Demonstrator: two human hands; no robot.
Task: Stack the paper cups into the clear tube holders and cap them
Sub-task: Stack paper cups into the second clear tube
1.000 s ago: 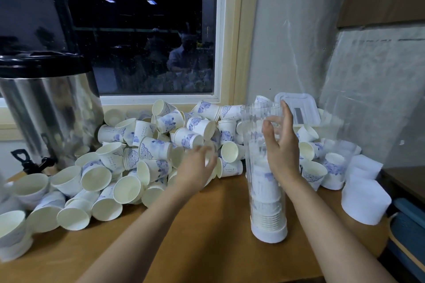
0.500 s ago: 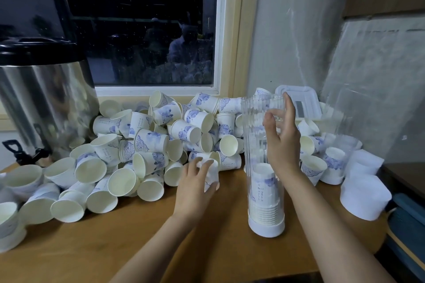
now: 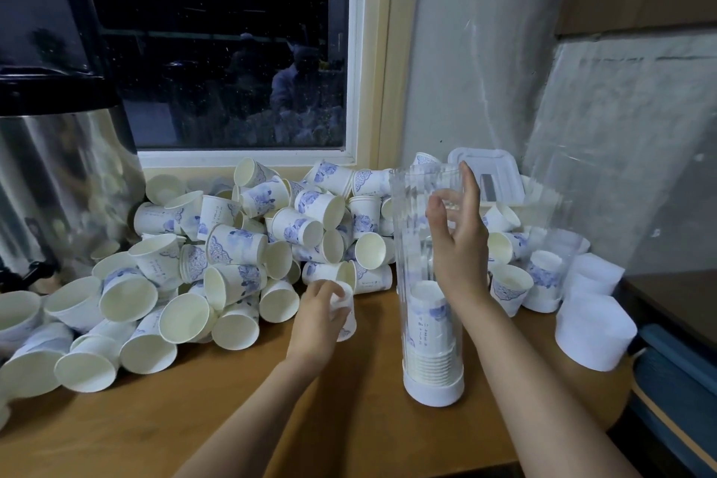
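Observation:
A tall clear tube holder (image 3: 417, 213) stands upright on the wooden table (image 3: 240, 411), its foot in a white cap (image 3: 433, 392). A stack of white paper cups with blue print (image 3: 430, 338) fills its lower part. My right hand (image 3: 459, 241) grips the tube near its open top, thumb on the near side and fingers round the far side. My left hand (image 3: 320, 316) holds a single paper cup (image 3: 346, 312) just in front of the big loose cup pile (image 3: 232, 256), left of the tube.
A steel urn (image 3: 58, 182) with a black tap stands at the far left. Right of the tube are more cups, a second clear tube (image 3: 558, 244), white caps (image 3: 593, 334) and a white lidded box (image 3: 485, 171) against the wall. The table's right edge drops off near a blue object.
My left hand drew back from the pile toward me and now grips one cup lifted out of it. My right hand stayed on the tube's top. The camera tilted slightly.

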